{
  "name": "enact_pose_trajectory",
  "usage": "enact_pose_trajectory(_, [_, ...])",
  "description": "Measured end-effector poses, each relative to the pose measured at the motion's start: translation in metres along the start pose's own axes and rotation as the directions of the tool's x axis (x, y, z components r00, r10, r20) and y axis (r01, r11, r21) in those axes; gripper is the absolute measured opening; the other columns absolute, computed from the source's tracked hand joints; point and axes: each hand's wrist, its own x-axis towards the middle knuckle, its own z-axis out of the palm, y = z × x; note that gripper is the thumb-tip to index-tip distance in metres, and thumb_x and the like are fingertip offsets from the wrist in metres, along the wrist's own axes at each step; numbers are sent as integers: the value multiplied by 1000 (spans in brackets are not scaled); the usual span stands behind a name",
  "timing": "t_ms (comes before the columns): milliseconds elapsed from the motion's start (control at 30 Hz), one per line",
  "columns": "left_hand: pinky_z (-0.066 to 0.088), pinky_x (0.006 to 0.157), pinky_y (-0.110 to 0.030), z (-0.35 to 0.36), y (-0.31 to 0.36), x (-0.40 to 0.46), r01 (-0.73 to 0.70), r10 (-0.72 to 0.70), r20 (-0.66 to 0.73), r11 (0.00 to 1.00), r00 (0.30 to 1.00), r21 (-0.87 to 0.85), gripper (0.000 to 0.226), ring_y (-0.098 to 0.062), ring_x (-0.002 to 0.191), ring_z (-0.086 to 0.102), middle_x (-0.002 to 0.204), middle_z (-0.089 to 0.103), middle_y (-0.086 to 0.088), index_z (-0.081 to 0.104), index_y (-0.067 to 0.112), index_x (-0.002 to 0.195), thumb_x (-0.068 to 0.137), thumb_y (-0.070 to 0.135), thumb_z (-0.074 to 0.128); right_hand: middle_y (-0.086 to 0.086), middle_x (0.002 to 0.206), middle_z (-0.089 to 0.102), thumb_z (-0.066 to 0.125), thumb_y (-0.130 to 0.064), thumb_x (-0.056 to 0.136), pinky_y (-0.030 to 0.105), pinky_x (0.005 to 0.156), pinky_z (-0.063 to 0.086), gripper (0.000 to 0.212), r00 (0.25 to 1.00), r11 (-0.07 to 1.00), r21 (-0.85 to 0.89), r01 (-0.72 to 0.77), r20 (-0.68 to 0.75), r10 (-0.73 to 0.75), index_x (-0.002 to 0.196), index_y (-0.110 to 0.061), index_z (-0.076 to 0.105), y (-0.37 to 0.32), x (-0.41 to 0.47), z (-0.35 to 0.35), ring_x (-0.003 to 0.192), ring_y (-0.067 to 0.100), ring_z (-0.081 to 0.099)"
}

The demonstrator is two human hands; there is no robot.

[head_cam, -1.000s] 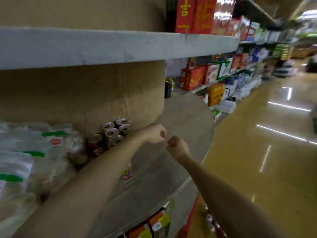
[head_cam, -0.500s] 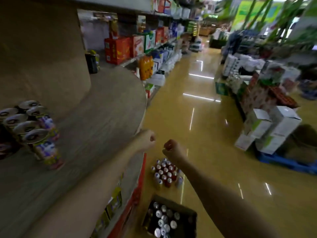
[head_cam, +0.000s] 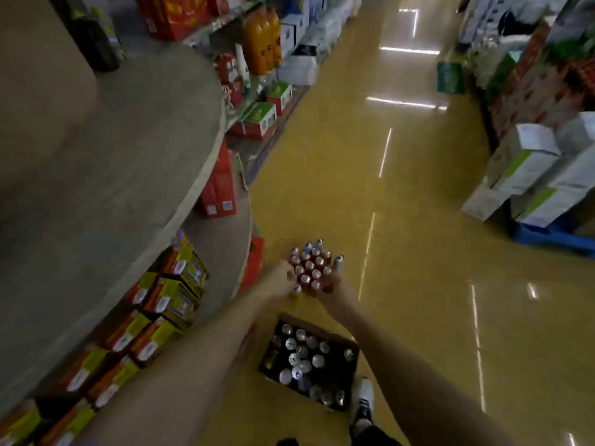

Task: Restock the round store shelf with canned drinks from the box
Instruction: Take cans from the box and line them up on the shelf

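A dark cardboard box of silver-topped cans stands on the yellow floor below me. Beyond it a cluster of red and blue cans stands on the floor. My left hand and right hand are stretched out side by side, fingers curled, and they overlap the near edge of that cluster in view. Nothing shows in either hand. The round store shelf curves along the left, and its grey top tier is bare here.
The lower tier of the round shelf holds orange and yellow cartons and red boxes. Aisle shelves with boxes and orange bottles run behind. White cartons on a blue pallet stand at the right. My shoe is beside the box.
My view has swung from the shelf and its cans down to the floor. Both curled hands have dropped from the shelf edge toward the floor cans and the box.
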Motion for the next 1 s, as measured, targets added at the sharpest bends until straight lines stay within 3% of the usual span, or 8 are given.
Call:
enact_pose_trajectory(167, [50, 75, -36, 83, -9, 65, 228, -227, 24, 972, 974, -46, 18, -25, 82, 63, 74, 59, -2, 50, 23, 64, 80, 14, 52, 1, 91, 60, 62, -12, 83, 25, 70, 38, 27, 990, 997, 2, -71, 121, 71, 110, -16, 59, 60, 39, -30, 90, 26, 61])
enact_pose_trajectory(300, [49, 78, -33, 123, 14, 75, 371, -367, 58, 916, 929, -152, 8, -23, 88, 62, 88, 68, -6, 65, 12, 84, 88, 14, 58, 4, 98, 55, 54, -11, 89, 25, 72, 37, 24, 946, 968, -15, -251, 209, 249, 113, -12, 56, 112, 64, -30, 91, 25, 55])
enact_pose_trajectory(400, [53, 84, -38, 157, 5, 89, 454, -453, 62, 863, 890, -223, 15, -26, 95, 63, 100, 70, -8, 69, 13, 92, 91, 23, 58, 8, 99, 59, 52, -14, 89, 29, 68, 40, 21, 907, 938, -21, -345, 251, 339, 110, -12, 53, 148, 71, -14, 87, 27, 56])
enact_pose_trajectory(500, [52, 88, -47, 197, -17, 101, 514, -484, 175, 828, 857, -224, 13, -31, 98, 61, 102, 65, -10, 63, 18, 92, 96, 23, 51, 11, 105, 59, 55, -14, 88, 33, 72, 47, 24, 867, 918, -57, -394, 307, 391, 112, -9, 52, 181, 71, 13, 94, 32, 59])
enact_pose_trajectory(600, [48, 85, -44, 234, -38, 111, 551, -502, 261, 818, 825, -167, 9, -33, 99, 57, 104, 60, -11, 57, 12, 98, 96, 18, 50, 12, 103, 60, 55, -12, 85, 38, 80, 51, 23, 829, 898, -102, -428, 350, 435, 107, -8, 55, 216, 72, 45, 96, 31, 58])
enact_pose_trajectory(733, [47, 81, -36, 292, -74, 128, 590, -530, 313, 795, 788, -139, 3, -33, 97, 56, 103, 57, -15, 55, 16, 94, 93, 16, 52, 11, 92, 60, 56, -18, 84, 37, 67, 50, 12, 794, 873, -113, -474, 375, 479, 93, -9, 54, 266, 78, 92, 83, 31, 56])
enact_pose_trajectory(900, [49, 85, -40, 382, -134, 156, 638, -555, 374, 756, 743, -145, 14, -27, 98, 57, 104, 62, -11, 59, 12, 105, 93, 14, 52, 12, 93, 61, 52, -17, 85, 45, 73, 54, 12, 754, 831, -173, -528, 356, 553, 96, -13, 51, 341, 99, 167, 84, 35, 59])
enact_pose_trajectory(1000, [48, 86, -38, 434, -177, 171, 655, -554, 428, 744, 714, -132, 13, -25, 94, 56, 99, 61, -7, 58, 11, 104, 92, 13, 52, 14, 97, 62, 52, -12, 84, 41, 78, 51, 16, 738, 808, -224, -544, 330, 589, 99, -10, 55, 386, 112, 217, 91, 35, 59])
